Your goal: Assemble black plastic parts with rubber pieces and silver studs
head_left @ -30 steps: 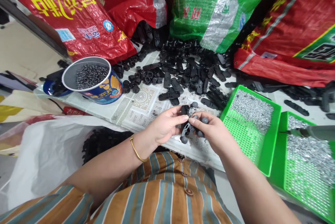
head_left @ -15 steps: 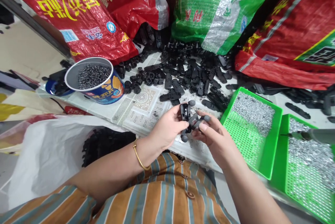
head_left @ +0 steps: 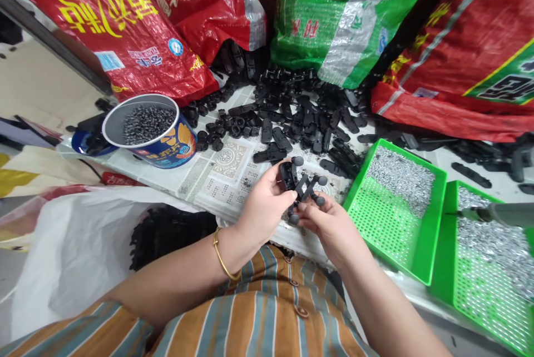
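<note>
A black plastic piece with several round-ended arms (head_left: 303,186) is held up over the front edge of the table. My left hand (head_left: 265,201) is closed around its left side, thumb across the front. Lower right of it, my right hand (head_left: 329,226) is closed, with thumb and fingertips against the bottom of the piece near a rounded end. Fingers partly hide where the parts join. Just beyond my hands, loose flat black plastic parts (head_left: 271,153) lie on the patterned table (head_left: 227,159).
A blue tub (head_left: 173,148) of small dark parts stands left. Two green trays (head_left: 438,218) with small shiny metal pieces sit right, a grey tool (head_left: 507,214) above one. Red sacks (head_left: 137,29) and a green sack (head_left: 308,6) stand behind. A white bag (head_left: 70,257) lies lower left.
My right hand has moved down and left, its fingers now at the underside of the black piece. The round-ended arms on the right have turned and stand more plainly in view.
</note>
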`<state>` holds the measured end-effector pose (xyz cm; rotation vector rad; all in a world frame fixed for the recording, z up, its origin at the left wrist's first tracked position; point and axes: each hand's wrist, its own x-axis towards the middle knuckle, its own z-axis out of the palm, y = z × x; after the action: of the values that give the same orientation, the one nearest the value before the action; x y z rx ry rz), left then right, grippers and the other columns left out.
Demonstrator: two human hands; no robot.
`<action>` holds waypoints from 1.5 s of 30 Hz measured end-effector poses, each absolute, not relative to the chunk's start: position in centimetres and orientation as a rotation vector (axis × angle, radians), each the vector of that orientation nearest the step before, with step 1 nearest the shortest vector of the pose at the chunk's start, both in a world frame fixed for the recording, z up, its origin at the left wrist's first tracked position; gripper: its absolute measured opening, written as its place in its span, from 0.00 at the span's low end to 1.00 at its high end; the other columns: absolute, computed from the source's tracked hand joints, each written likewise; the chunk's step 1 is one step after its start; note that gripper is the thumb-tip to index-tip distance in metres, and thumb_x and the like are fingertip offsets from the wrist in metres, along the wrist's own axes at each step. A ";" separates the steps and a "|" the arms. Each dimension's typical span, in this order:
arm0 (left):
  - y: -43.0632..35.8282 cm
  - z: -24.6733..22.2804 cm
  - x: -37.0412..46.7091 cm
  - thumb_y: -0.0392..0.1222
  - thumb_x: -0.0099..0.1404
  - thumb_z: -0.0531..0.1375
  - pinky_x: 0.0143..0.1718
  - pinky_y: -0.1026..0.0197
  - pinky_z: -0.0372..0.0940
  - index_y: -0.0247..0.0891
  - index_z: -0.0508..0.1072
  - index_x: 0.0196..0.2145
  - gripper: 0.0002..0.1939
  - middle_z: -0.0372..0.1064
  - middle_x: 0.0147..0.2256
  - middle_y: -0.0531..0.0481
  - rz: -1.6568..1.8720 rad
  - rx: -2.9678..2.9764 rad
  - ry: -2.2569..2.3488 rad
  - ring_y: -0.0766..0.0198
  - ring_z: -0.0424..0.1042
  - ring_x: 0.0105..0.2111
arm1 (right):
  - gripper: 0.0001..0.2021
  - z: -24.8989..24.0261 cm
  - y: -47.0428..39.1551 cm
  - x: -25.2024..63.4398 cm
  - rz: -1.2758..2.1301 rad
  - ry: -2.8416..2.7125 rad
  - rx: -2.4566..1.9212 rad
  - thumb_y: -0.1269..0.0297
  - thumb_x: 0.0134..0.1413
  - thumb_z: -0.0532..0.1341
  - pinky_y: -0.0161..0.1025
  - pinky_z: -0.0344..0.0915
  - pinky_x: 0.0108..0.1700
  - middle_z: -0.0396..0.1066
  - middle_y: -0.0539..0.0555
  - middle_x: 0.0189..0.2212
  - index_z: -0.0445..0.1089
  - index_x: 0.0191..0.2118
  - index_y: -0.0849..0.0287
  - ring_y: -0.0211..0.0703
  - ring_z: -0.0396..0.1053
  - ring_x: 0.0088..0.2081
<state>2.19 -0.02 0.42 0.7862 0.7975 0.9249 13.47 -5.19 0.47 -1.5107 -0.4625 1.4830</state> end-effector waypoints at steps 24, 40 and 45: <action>-0.6 -0.1 2.4 0.26 0.51 0.58 0.51 0.61 0.61 0.43 0.65 0.51 0.30 0.66 0.50 0.51 0.918 0.755 0.829 0.63 0.65 0.49 | 0.10 0.5 -4.9 13.7 1.194 -0.795 -1.830 0.67 0.36 0.63 0.34 0.61 0.26 0.63 0.46 0.22 0.64 0.30 0.56 0.34 0.60 0.23; 0.1 0.8 2.0 0.30 0.52 0.58 0.26 0.70 0.62 0.47 0.56 0.58 0.36 0.67 0.48 0.47 0.798 0.622 0.914 0.65 0.69 0.39 | 0.16 1.8 -4.7 15.7 1.251 -0.668 -1.639 0.56 0.42 0.65 0.34 0.65 0.32 0.69 0.50 0.32 0.68 0.38 0.57 0.35 0.67 0.29; -0.1 0.7 2.1 0.29 0.52 0.58 0.26 0.69 0.62 0.46 0.58 0.57 0.35 0.64 0.50 0.46 0.724 0.635 0.890 0.65 0.68 0.38 | 0.13 1.9 -3.4 16.4 1.230 -0.895 -1.718 0.56 0.42 0.65 0.31 0.57 0.25 0.65 0.46 0.20 0.69 0.30 0.60 0.31 0.58 0.21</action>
<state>2.07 -0.10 0.75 0.6352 0.8895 0.7243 16.38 -3.36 1.91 -1.7182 -0.8954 1.2296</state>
